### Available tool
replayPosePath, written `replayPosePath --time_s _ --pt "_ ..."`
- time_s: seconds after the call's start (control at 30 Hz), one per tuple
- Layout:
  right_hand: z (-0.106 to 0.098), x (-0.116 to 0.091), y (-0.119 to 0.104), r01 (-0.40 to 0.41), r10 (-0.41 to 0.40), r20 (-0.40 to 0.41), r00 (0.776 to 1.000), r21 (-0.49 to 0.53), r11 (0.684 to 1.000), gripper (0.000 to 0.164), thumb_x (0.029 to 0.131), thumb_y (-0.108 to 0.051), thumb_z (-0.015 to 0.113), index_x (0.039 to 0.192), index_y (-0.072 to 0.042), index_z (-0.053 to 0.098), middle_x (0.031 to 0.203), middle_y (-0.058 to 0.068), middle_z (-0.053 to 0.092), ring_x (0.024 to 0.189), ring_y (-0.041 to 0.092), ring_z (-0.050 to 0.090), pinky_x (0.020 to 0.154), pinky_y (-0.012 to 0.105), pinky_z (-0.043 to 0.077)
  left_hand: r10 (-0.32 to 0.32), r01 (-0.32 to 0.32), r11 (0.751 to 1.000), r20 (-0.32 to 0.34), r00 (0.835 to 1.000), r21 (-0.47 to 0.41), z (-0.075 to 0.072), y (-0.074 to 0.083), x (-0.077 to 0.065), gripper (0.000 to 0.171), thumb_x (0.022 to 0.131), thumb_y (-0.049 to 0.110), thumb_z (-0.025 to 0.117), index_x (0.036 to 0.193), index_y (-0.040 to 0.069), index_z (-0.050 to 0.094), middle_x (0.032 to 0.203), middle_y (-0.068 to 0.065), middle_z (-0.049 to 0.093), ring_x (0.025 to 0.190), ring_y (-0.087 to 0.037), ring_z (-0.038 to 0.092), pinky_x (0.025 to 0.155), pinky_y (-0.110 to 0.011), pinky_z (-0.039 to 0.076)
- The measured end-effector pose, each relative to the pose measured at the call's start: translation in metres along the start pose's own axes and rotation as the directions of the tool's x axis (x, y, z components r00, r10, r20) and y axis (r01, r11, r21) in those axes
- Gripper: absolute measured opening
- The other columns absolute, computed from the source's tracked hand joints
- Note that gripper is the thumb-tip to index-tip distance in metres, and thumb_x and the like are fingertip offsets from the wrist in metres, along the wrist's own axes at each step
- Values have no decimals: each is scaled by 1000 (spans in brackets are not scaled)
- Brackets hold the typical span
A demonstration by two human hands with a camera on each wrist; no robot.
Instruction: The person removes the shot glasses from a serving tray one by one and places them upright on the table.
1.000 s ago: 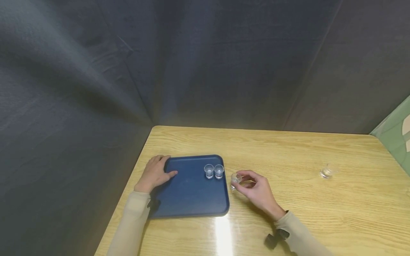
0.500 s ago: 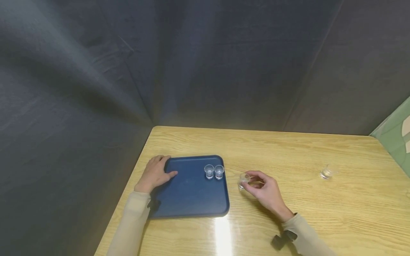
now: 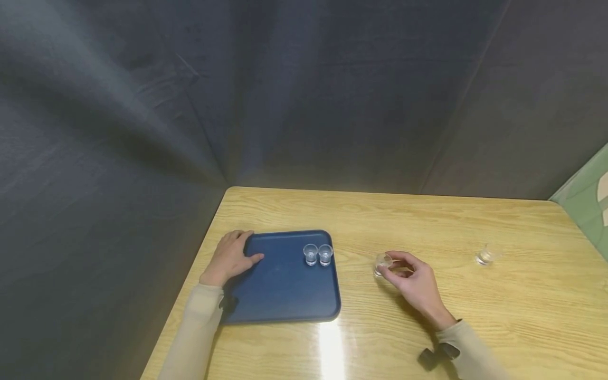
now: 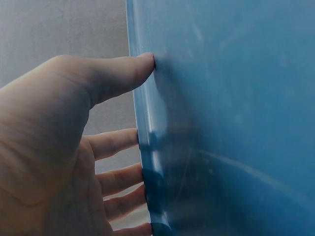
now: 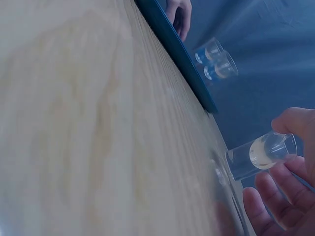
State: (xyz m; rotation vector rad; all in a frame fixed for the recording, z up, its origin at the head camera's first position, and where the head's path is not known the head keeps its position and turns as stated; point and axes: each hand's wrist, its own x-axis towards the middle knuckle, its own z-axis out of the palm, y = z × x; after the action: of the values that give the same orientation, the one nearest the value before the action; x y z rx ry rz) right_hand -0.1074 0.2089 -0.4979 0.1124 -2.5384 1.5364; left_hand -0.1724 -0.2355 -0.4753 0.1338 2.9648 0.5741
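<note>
My right hand (image 3: pixel 419 282) pinches a clear shot glass (image 3: pixel 381 262) between thumb and fingers, to the right of the blue tray (image 3: pixel 285 298). In the right wrist view the lower end of this glass is close over the wooden tabletop, while the thumb and fingers are at its upper end. My left hand (image 3: pixel 229 257) grips the tray's left edge, thumb over the rim and fingers along the outside, as the left wrist view shows. Two more shot glasses, a left one (image 3: pixel 311 255) and a right one (image 3: pixel 325 255), stand side by side near the tray's right edge.
Far to the right on the table (image 3: pixel 451 227) is another clear glass (image 3: pixel 485 256). Dark cloth (image 3: pixel 332 95) hangs behind the table and along its left side. A green patterned surface (image 3: pixel 586 195) shows beyond the right edge.
My right hand has moved rightward with the shot glass, from beside the tray's edge to farther out over the table. The left hand, tray and its two glasses stay in place.
</note>
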Motion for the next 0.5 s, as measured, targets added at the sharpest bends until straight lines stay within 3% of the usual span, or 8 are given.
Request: replayPosePath --time_s 0.3,0.43,0.5 --pt "-22 -1 14 -33 32 -47 998 -18 999 38 94 -15 83 129 -2 73 120 14 75 91 -9 66 78 10 58 10 -10 1000 3 1000 17 3 -2 2 81 98 46 74 161 4 44 161 -26 46 152 -50 38 127 -66 30" --pt "-33 0 18 -33 32 -73 997 -16 999 39 94 -14 83 129 -1 72 116 1 75 91 -9 66 79 9 58 12 -12 1000 -2 1000 12 3 -3 2 80 99 45 74 161 5 44 162 -27 45 153 -51 37 127 -66 30" --pt "-37 0 20 -35 33 -83 996 -19 999 39 94 -16 83 128 0 72 112 -12 73 91 -10 66 79 8 57 13 -13 1000 -5 1000 12 3 -3 2 79 99 44 73 161 4 44 162 -27 45 152 -51 37 127 -67 29"
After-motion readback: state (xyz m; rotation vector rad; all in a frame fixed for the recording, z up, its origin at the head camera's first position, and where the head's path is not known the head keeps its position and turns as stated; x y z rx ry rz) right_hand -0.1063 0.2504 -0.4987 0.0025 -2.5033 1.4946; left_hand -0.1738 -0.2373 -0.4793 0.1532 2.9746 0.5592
